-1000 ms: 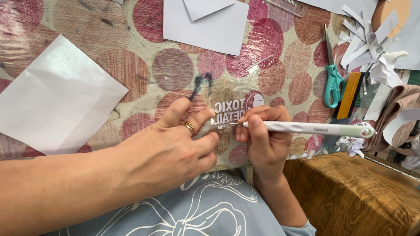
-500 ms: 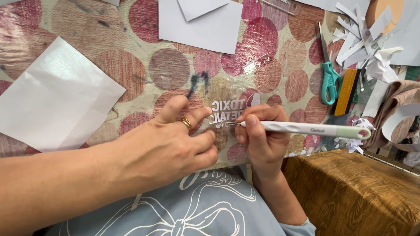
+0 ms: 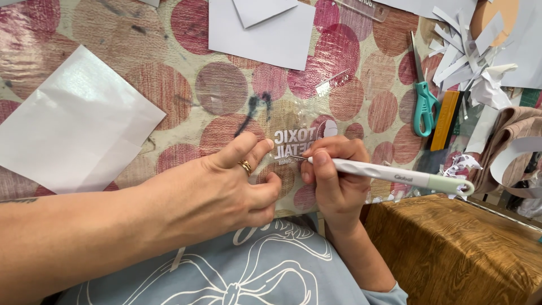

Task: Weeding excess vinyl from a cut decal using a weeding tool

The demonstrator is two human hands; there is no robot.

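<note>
right hand (image 3: pixel 333 175): closed on white weeding tool (image 3: pixel 395 174), tip at lettering of clear vinyl sheet (image 3: pixel 293 141), frame centre on worktop (image 3: pixel 113 34). left hand (image 3: pixel 231 186): half-curled, empty, fingers pinning sheet steady.

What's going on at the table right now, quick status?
Left hand pins clear film flat. Right hand grips white tool, tip on the film's lettering. Scissors and paper scraps lie off to the side, not in the way.

Bare tablecloth (image 3: pixel 169 96) between white sheet (image 3: pixel 68 124) and folded paper (image 3: pixel 265 28), scissors (image 3: pixel 423 101), scraps (image 3: pixel 468 62) crowding right
</note>
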